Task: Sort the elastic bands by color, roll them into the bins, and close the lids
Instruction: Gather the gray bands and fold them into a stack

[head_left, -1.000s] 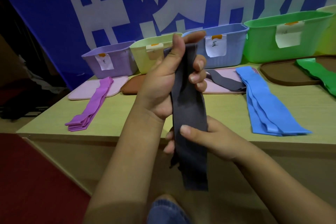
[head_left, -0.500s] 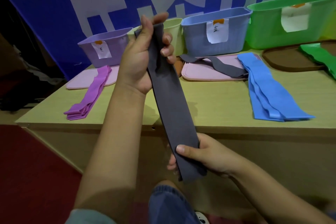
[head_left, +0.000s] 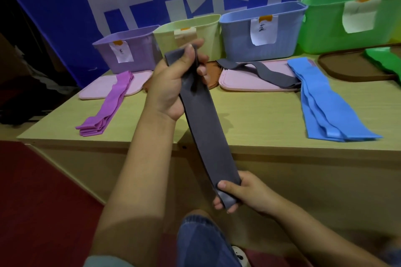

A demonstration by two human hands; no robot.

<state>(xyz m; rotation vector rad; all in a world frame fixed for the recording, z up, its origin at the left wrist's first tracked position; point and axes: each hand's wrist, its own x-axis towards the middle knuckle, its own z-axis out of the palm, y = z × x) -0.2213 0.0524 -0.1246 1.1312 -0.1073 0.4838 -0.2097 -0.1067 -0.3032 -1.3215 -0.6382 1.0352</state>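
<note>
Currently the flat grey elastic band (head_left: pixel 204 128) is stretched taut in the air before the table edge. Left hand (head_left: pixel 173 84) grips its upper end, fingers curled; right hand (head_left: pixel 236 193) pinches the lower end, probably straightening it for rolling. Pale yellow-green plastic bin (head_left: pixel 208 32) stands open behind.

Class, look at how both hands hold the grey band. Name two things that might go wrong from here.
1. The grey band is held taut between the left hand and right hand; if one end slips, it may snap back.
2. It hangs past the table edge, so a dropped end would likely fall toward the floor.
</note>
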